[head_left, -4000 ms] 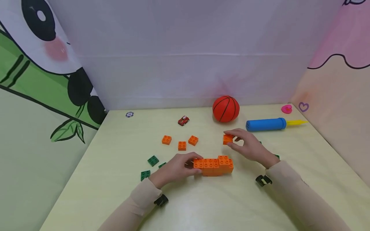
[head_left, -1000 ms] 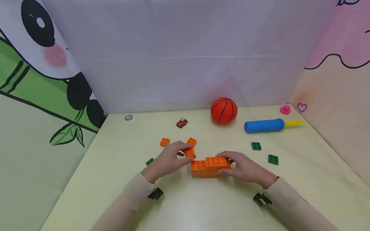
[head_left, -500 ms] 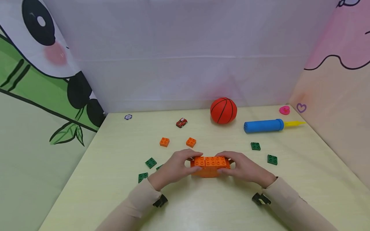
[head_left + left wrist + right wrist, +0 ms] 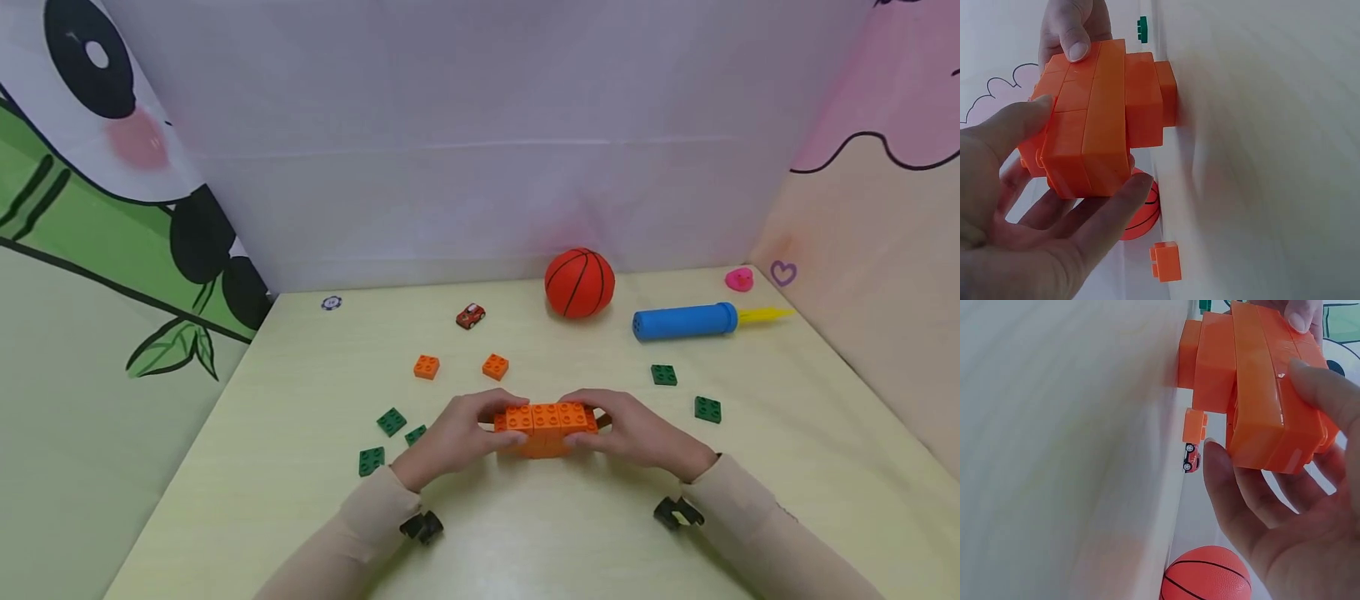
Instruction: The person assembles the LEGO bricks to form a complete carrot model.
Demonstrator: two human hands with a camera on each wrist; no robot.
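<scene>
In the head view an orange toy-brick structure stands on the table between both hands. My left hand grips its left end, thumb on the near face and fingers behind. On the other end my right hand holds it the same way. The left wrist view shows the orange brick structure wide in its upper layers and stepping in to a narrow foot on the table. From the right wrist the same stepped orange bricks appear, with the right thumb pressed to the near face.
Two loose orange bricks lie behind the structure. Several green bricks are at left, two more green bricks at right. Farther back are a toy car, a ball, a blue pump, a pink duck and a chip.
My right hand's orange brick went onto the structure first. Then my left hand picked up a loose orange brick and set it on the top left. Both hands have since stayed on the structure.
</scene>
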